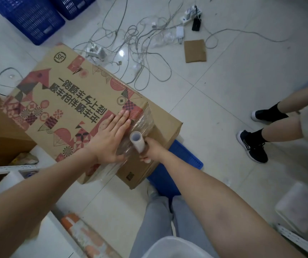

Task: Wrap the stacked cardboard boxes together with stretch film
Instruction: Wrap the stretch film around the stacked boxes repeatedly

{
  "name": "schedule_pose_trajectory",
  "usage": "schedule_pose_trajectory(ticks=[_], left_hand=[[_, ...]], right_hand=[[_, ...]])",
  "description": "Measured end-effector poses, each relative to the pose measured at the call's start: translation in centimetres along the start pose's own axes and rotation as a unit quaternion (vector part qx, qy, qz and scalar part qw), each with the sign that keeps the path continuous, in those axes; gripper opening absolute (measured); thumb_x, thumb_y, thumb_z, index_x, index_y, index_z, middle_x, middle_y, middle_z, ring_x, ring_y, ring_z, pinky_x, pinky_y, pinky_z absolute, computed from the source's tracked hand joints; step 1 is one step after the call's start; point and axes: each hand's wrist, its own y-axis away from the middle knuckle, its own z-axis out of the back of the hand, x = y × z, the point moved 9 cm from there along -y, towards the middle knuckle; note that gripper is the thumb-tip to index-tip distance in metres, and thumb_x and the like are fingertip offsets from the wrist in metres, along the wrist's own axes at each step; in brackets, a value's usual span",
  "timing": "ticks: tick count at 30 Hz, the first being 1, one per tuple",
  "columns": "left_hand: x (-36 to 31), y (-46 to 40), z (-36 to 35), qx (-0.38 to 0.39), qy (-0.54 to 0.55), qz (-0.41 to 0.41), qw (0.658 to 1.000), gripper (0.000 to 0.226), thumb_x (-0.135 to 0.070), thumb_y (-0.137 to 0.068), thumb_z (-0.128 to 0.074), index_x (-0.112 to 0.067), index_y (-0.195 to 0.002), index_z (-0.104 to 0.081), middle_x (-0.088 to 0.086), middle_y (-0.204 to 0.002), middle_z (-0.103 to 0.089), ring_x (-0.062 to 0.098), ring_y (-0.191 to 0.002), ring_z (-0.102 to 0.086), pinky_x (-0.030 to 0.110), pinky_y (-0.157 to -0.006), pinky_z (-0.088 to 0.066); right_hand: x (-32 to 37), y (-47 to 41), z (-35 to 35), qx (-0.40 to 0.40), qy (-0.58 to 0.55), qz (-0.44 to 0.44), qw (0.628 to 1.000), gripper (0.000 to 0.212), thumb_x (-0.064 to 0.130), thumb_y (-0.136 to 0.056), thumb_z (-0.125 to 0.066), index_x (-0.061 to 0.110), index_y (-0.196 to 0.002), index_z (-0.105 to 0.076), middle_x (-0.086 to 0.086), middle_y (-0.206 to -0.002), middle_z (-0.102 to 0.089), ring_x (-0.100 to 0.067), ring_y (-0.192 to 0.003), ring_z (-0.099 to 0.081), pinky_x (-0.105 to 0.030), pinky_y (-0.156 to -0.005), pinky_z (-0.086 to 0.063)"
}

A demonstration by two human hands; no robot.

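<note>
Pressing film [142, 121] flat under left fingers [120, 121]; right fingers [146, 158] gripping roll [138, 142].

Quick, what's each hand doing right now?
Left hand: open, fingers straight, pressing flat on the top box.
Right hand: closed around the film roll.

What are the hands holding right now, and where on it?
The right hand grips the stretch film roll around its lower end. The left hand holds nothing; it presses flat on the top box.
</note>
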Motion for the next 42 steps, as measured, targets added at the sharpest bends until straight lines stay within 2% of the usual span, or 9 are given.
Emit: schedule_pose_trajectory(ticks=[2,6,9,12,15,23,31,35,42], left_hand=[[0.1,0.1,0.0,-0.003,0.002,0.001,1.000,0.105,-0.060,-0.067,-0.047,0.006,-0.145,-0.023,0.021,-0.156,-0.011,0.032,-0.146,-0.004,0.039,-0.119,0.004],[0.1,0.0,-0.1,-0.007,-0.013,-0.006,1.000,0.107,-0.057,-0.064,-0.052,0.004,-0.145,-0.020,0.021,-0.156,-0.011,0.033,-0.146,-0.005,0.039,-0.119,0.005],[0.1,0.1,-0.3,-0.012,-0.017,-0.008,1.000,0.108,-0.056,-0.065,-0.059,0.004,-0.146,-0.019,0.021,-0.157,-0.009,0.032,-0.147,-0.002,0.043,-0.119,0.000],[0.2,0.1,-0.6,-0.015,-0.016,-0.008,1.000,0.109,-0.056,-0.065,-0.061,0.004,-0.145,-0.020,0.022,-0.157,-0.009,0.032,-0.147,-0.002,0.044,-0.119,-0.003],[0.3,0.0,-0.7,-0.016,-0.012,-0.008,1.000,0.108,-0.058,-0.064,-0.056,0.004,-0.146,-0.021,0.021,-0.157,-0.008,0.031,-0.147,-0.002,0.044,-0.118,-0.003],[0.6,-0.2,-0.9,-0.017,-0.001,0.014,1.000,0.109,-0.068,-0.068,-0.052,0.001,-0.147,-0.022,0.016,-0.158,-0.007,0.027,-0.148,-0.001,0.040,-0.119,0.000],[1.0,-0.3,-0.7,-0.008,-0.006,0.052,0.999,0.116,-0.068,-0.059,-0.060,-0.006,-0.147,-0.018,-0.004,-0.157,0.023,0.018,-0.147,0.011,0.035,-0.117,0.013],[0.9,-0.2,-0.6,-0.005,0.002,0.072,0.997,0.122,-0.063,-0.053,-0.073,-0.012,-0.147,-0.015,-0.009,-0.155,0.026,0.013,-0.146,0.016,0.035,-0.117,0.012],[1.0,-0.2,-0.6,-0.028,0.023,0.079,0.996,0.120,-0.054,-0.052,-0.081,-0.013,-0.145,-0.019,-0.013,-0.155,0.024,0.013,-0.146,0.016,0.036,-0.116,0.012]], right_hand=[[0.3,0.4,0.2,0.001,0.019,0.012,1.000,0.056,-0.006,-0.083,-0.062,0.015,-0.132,-0.045,-0.010,-0.122,-0.055,-0.031,-0.099,-0.064,-0.037,-0.075,-0.058],[1.3,0.8,1.6,-0.076,0.218,0.042,0.972,0.029,0.021,-0.079,-0.070,0.026,-0.105,-0.059,0.001,-0.105,-0.065,-0.019,-0.095,-0.061,-0.037,-0.082,-0.053],[1.4,1.1,2.7,-0.121,0.242,0.019,0.963,0.018,0.035,-0.076,-0.070,0.028,-0.086,-0.056,0.006,-0.088,-0.064,-0.017,-0.083,-0.061,-0.029,-0.064,-0.046],[1.7,1.1,3.4,-0.169,0.244,0.021,0.955,0.026,0.039,-0.074,-0.071,0.029,-0.090,-0.053,0.007,-0.088,-0.063,-0.016,-0.079,-0.060,-0.028,-0.059,-0.044],[1.8,1.0,3.9,-0.196,0.218,0.042,0.955,0.034,0.037,-0.075,-0.072,0.029,-0.102,-0.053,0.006,-0.099,-0.064,-0.018,-0.088,-0.061,-0.036,-0.072,-0.053],[1.3,0.7,3.7,-0.129,0.161,0.064,0.976,0.035,0.029,-0.080,-0.069,0.029,-0.113,-0.056,0.003,-0.104,-0.067,-0.020,-0.094,-0.063,-0.041,-0.082,-0.054],[1.5,-0.8,3.7,0.014,0.207,0.024,0.978,0.035,0.015,-0.082,-0.070,0.018,-0.109,-0.049,-0.001,-0.099,-0.059,-0.026,-0.093,-0.064,-0.040,-0.078,-0.056],[4.4,-1.3,4.6,-0.038,0.395,0.106,0.912,0.022,0.031,-0.082,-0.067,0.019,-0.096,-0.054,-0.001,-0.089,-0.062,-0.022,-0.081,-0.062,-0.030,-0.064,-0.048],[5.8,-1.6,5.8,-0.083,0.472,0.178,0.860,0.034,0.052,-0.077,-0.066,0.020,-0.088,-0.062,-0.002,-0.087,-0.067,-0.021,-0.082,-0.062,-0.031,-0.068,-0.047]])
